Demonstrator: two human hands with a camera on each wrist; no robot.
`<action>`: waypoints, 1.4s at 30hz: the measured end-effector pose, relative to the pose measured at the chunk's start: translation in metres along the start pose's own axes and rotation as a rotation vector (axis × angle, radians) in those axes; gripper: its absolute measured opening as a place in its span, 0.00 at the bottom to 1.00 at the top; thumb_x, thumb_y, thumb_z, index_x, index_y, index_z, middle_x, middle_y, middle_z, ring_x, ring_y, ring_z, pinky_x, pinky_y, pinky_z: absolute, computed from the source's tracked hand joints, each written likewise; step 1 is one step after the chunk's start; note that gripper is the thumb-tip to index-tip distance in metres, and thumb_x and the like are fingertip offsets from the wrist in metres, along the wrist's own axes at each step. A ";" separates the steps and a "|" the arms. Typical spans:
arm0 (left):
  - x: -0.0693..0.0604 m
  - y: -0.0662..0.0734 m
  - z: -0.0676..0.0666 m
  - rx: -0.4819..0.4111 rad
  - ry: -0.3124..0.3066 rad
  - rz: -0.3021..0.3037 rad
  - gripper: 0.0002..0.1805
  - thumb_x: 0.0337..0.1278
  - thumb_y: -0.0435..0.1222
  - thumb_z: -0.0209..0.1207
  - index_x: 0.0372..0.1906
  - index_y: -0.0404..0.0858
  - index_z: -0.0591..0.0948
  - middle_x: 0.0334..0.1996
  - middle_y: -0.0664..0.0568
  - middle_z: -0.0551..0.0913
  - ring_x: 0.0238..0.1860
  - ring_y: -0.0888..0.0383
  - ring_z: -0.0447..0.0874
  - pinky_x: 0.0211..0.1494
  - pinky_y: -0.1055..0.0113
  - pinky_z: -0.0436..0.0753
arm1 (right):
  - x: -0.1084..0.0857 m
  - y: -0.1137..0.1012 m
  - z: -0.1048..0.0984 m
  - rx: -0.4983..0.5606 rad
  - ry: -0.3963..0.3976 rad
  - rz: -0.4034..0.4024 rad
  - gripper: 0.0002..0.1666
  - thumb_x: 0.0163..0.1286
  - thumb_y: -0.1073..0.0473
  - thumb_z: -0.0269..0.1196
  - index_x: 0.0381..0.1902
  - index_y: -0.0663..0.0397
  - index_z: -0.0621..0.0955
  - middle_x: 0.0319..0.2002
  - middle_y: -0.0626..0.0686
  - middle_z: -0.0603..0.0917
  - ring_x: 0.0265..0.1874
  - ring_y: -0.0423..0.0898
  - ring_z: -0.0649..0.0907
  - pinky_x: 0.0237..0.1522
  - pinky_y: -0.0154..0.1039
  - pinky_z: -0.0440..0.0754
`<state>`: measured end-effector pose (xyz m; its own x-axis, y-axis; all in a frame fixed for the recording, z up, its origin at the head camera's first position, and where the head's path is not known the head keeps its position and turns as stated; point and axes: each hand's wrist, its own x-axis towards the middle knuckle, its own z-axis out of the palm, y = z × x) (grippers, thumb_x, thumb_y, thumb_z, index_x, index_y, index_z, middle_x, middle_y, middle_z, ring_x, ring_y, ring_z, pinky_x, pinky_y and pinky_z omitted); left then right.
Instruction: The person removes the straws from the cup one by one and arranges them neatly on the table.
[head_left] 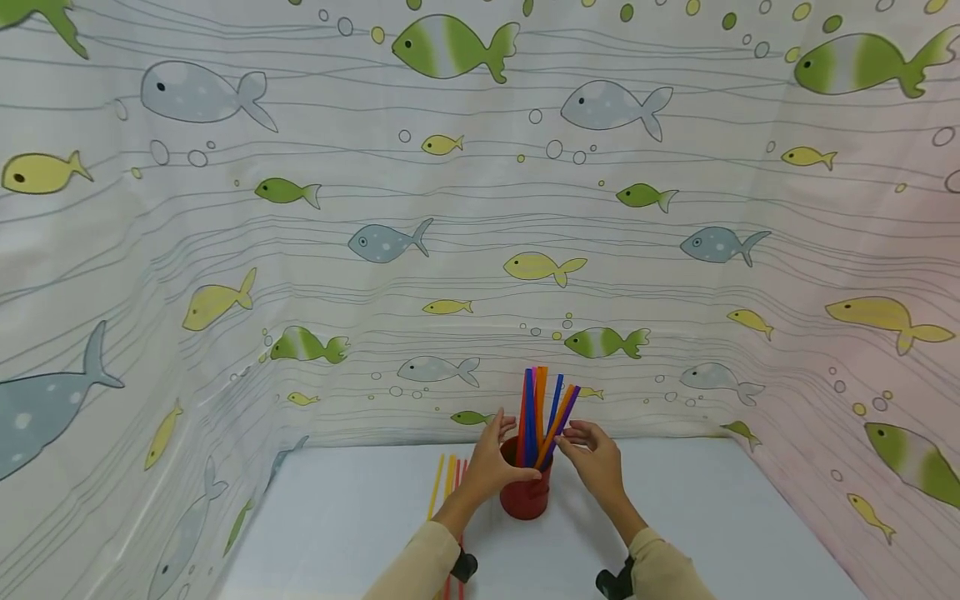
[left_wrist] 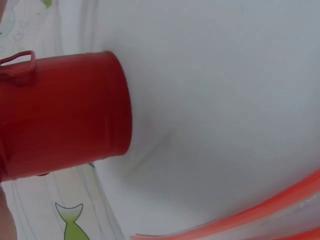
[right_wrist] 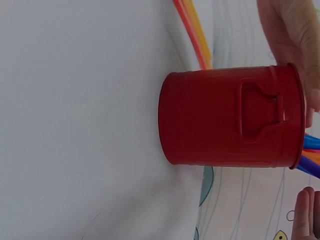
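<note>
A red metal cup (head_left: 524,500) with small side handles stands upright on the white table. Several straws (head_left: 541,408) in red, blue, orange and purple lean inside it, rising above the rim. To the left of the cup is my left hand (head_left: 489,462), its thumb across the near side of the rim and its fingers raised beside the straws. My right hand (head_left: 597,465) is at the right, fingertips close to the leaning purple straw; whether they touch it is hard to tell. In the right wrist view, the right fingers (right_wrist: 303,215) look extended, apart from the cup.
Loose yellow and red straws (head_left: 437,487) lie on the table at the left, partly under the left forearm. The white tabletop (head_left: 337,517) reaches back to a fish-patterned curtain (head_left: 450,275), which also rises along both sides.
</note>
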<state>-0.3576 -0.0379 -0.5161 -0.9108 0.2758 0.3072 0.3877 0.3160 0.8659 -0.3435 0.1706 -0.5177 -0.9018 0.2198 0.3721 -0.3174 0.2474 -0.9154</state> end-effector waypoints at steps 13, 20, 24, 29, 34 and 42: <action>0.006 -0.009 -0.001 0.010 -0.029 0.024 0.65 0.35 0.44 0.79 0.77 0.38 0.49 0.65 0.47 0.70 0.65 0.54 0.70 0.68 0.56 0.68 | 0.004 0.000 0.004 0.010 0.003 -0.002 0.20 0.56 0.59 0.75 0.47 0.58 0.83 0.38 0.54 0.87 0.39 0.47 0.86 0.40 0.31 0.84; 0.007 -0.012 -0.002 0.002 -0.033 0.035 0.66 0.36 0.42 0.79 0.77 0.34 0.48 0.65 0.45 0.69 0.65 0.54 0.70 0.69 0.56 0.68 | 0.006 0.004 0.004 0.035 -0.004 -0.001 0.21 0.56 0.54 0.75 0.45 0.56 0.84 0.38 0.53 0.87 0.38 0.44 0.86 0.37 0.31 0.84; 0.007 -0.010 0.000 0.005 -0.036 0.026 0.65 0.37 0.43 0.78 0.76 0.32 0.48 0.66 0.46 0.69 0.66 0.53 0.70 0.69 0.55 0.67 | 0.006 0.007 0.003 0.032 -0.005 0.002 0.21 0.56 0.53 0.75 0.45 0.55 0.84 0.38 0.52 0.87 0.37 0.43 0.86 0.37 0.31 0.84; 0.006 -0.011 0.001 0.014 -0.033 -0.003 0.66 0.37 0.44 0.78 0.76 0.32 0.47 0.66 0.48 0.69 0.66 0.53 0.69 0.69 0.56 0.67 | 0.004 0.009 0.005 0.023 -0.005 0.012 0.19 0.57 0.54 0.74 0.44 0.55 0.85 0.37 0.52 0.87 0.37 0.44 0.86 0.36 0.31 0.84; 0.006 -0.012 0.002 0.015 -0.016 0.005 0.65 0.37 0.45 0.78 0.76 0.32 0.48 0.65 0.48 0.70 0.66 0.53 0.70 0.69 0.54 0.67 | 0.005 0.011 0.007 0.027 0.005 0.013 0.17 0.57 0.56 0.74 0.43 0.57 0.86 0.36 0.52 0.87 0.36 0.44 0.86 0.37 0.32 0.84; 0.010 -0.014 0.002 0.008 -0.012 0.017 0.65 0.37 0.45 0.78 0.77 0.35 0.48 0.65 0.47 0.70 0.65 0.53 0.70 0.68 0.53 0.67 | 0.009 0.013 0.010 0.030 0.017 0.005 0.15 0.56 0.58 0.75 0.41 0.57 0.86 0.36 0.53 0.88 0.36 0.45 0.87 0.37 0.32 0.85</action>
<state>-0.3717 -0.0383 -0.5264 -0.9025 0.2918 0.3169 0.4041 0.3187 0.8574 -0.3582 0.1667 -0.5275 -0.8981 0.2373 0.3703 -0.3223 0.2177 -0.9213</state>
